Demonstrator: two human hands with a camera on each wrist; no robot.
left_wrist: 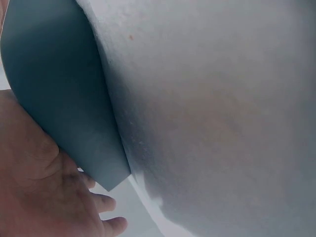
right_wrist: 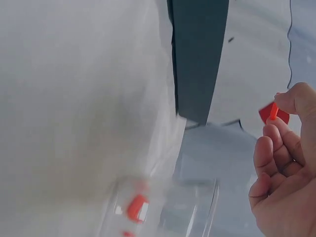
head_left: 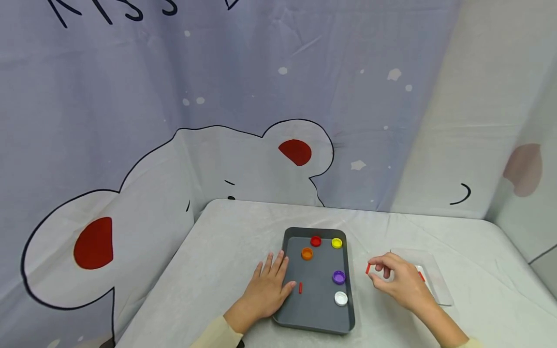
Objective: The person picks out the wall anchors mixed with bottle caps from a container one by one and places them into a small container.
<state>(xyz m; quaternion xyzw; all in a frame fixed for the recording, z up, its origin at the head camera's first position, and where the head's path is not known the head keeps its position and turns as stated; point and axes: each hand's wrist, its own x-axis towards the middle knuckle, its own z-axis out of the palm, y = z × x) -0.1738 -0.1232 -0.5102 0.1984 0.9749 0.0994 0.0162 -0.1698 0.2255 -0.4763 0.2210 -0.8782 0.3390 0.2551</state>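
Note:
My left hand [head_left: 267, 287] rests with straight fingers on the left rim of a dark grey tray [head_left: 319, 316]; in the left wrist view it lies along the tray's outer wall [left_wrist: 64, 89]. A short red stick [head_left: 300, 288] lies in the tray by the left thumb. To the right of the tray, my right hand [head_left: 402, 280] pinches another short red stick [head_left: 368, 268] between thumb and fingertip. The right wrist view shows this pinched stick [right_wrist: 274, 111] upright, orange-red. Under and behind that hand sits a clear plastic box [head_left: 437, 278] with red pieces [head_left: 421, 276] in it.
Inside the tray stand small round cups: red [head_left: 315, 240], yellow [head_left: 337, 243], orange [head_left: 307, 253], purple [head_left: 339, 277] and white [head_left: 341, 298]. A white cloth covers the table [head_left: 243, 232]. A printed curtain [head_left: 243, 87] hangs behind it.

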